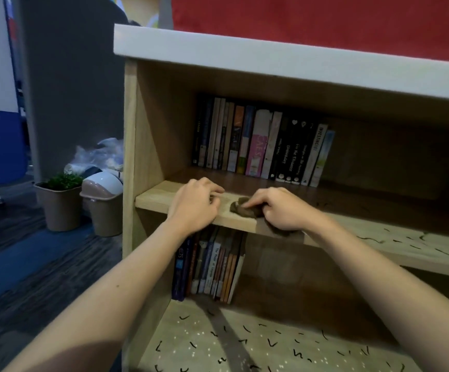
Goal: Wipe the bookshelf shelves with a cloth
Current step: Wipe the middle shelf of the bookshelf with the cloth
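Though held under the right grip (279,208), the cloth (240,208) bulges leftward.

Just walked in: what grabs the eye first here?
Two bare hands meet at the front edge of the middle shelf: the right hand grips a crumpled brown cloth, the left hand rests beside it. Behind them stands a row of books.

Red panel (325,20) at rear. Grey partition (70,89) to left. Dark striped carpet (16,277) with blue band. Potted plant (60,202) and lidded bin (103,202) side by side. Lighting dim.
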The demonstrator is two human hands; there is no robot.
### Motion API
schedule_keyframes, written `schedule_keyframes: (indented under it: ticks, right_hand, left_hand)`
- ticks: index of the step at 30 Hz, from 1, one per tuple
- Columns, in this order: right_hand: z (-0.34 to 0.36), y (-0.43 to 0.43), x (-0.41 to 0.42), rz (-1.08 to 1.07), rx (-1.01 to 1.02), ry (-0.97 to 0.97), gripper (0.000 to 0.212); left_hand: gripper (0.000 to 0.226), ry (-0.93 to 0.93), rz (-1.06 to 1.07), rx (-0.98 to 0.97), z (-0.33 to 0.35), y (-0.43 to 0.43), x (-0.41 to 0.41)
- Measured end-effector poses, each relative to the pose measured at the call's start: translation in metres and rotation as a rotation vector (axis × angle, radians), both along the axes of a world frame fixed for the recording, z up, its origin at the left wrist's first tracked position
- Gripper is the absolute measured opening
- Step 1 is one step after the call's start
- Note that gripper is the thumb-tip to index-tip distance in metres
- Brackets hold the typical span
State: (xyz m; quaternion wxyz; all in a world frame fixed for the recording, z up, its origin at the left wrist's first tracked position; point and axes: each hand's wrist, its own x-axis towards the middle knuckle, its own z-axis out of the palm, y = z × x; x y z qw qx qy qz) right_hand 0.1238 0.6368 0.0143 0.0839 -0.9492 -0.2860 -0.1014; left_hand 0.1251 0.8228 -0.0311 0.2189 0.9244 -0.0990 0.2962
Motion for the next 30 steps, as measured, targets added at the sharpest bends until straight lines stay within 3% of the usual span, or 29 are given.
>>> schedule_keyframes:
  ticks: [3, 6, 11, 15, 17, 19, 22, 27, 30]
  right_hand:
    - [-0.016, 0.029, 0.001, -0.196, 0.085, -0.125, 0.039]
    - [-0.040, 0.036, -0.025, -0.184, 0.125, -0.281, 0.034]
    - [-0.021, -0.010, -0.026, -0.359, 0.137, -0.188, 0.036]
    - [-0.032, 0.026, -0.046, -0.228, 0.122, -0.301, 0.032]
    - [-0.034, 0.014, -0.057, -0.177, 0.122, -0.257, 0.037]
    - [-0.027, -0.017, -0.053, -0.280, 0.155, -0.162, 0.038]
    - [-0.022, -0.037, -0.033, -0.443, 0.141, -0.188, 0.034]
    - [-0.036, -0.008, -0.055, -0.170, 0.119, -0.258, 0.038]
    - [-0.022, -0.048, -0.042, -0.307, 0.164, -0.135, 0.038]
  left_hand:
    - [0.034, 0.030, 0.073, 0.103, -0.008, -0.008, -0.005]
    - [0.035, 0.094, 0.070, 0.116, -0.006, -0.005, -0.003]
    - [0.037, 0.140, 0.021, 0.177, -0.005, -0.002, -0.004]
    - [0.038, 0.130, 0.032, 0.177, -0.006, -0.004, -0.004]
    - [0.038, 0.122, 0.025, 0.175, -0.007, -0.003, -0.004]
    - [0.038, 0.118, 0.019, 0.174, -0.007, -0.002, -0.004]
    - [0.037, 0.096, 0.031, 0.162, -0.008, -0.004, -0.006]
    - [0.036, 0.153, 0.078, 0.127, -0.002, -0.011, -0.008]
    - [0.033, 0.127, 0.081, 0.130, 0.004, -0.024, -0.009]
